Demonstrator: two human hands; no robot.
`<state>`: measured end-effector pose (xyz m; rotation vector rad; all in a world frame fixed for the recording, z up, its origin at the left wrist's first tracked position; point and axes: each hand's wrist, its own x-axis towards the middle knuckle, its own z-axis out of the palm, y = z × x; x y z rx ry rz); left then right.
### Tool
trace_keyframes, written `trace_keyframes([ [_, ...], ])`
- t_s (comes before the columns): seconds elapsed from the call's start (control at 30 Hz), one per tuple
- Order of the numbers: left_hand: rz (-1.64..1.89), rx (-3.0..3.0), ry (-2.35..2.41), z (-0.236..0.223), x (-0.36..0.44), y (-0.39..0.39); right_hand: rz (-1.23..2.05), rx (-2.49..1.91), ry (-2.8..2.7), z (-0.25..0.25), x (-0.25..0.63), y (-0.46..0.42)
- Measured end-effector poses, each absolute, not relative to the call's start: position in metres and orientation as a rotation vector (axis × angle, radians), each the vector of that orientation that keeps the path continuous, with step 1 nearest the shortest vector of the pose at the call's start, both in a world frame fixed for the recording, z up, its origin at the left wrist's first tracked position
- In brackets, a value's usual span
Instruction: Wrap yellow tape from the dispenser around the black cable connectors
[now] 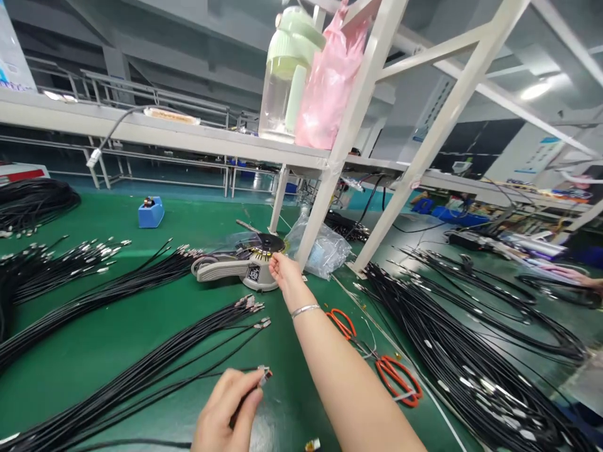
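My left hand point(225, 408) is low in the view, fingers pinched on the metal-tipped end of a black cable point(264, 374) just above the green table. My right hand point(285, 271) reaches forward to the tape dispenser point(245, 267), with its fingertips pinched at the edge of the black round wheel point(267, 243). What they pinch is too small to make out. A silver bracelet sits on my right wrist. Bundles of black cables with metal ends point(188, 326) lie fanned out to the left of my arms.
Two orange-handled scissors point(393, 373) lie to the right of my forearm. A thick pile of black cables point(466, 351) covers the right side. A blue box point(151, 211) stands far back. White frame posts point(339, 163) rise behind the dispenser, with a bottle and a pink bag on the shelf.
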<state>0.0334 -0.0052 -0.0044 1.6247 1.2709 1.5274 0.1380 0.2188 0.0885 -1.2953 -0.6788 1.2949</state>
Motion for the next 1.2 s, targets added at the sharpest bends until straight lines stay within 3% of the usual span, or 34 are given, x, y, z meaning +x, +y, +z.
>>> trace_keyframes([
  [0.23, 1.376, 1.164, 1.428, 0.012, 0.027, -0.006, 1.306, -1.140, -0.882, 0.079, 0.165, 0.117],
  [0.47, 1.510, 1.700, 1.373, 0.015, 0.028, -0.014, 1.341, -1.335, -1.060, 0.043, 0.177, -0.011],
  [1.2, 1.577, 2.232, 1.209, 0.013, 0.023, -0.023, 1.345, -1.254, -0.924, 0.045, 0.150, -0.024],
])
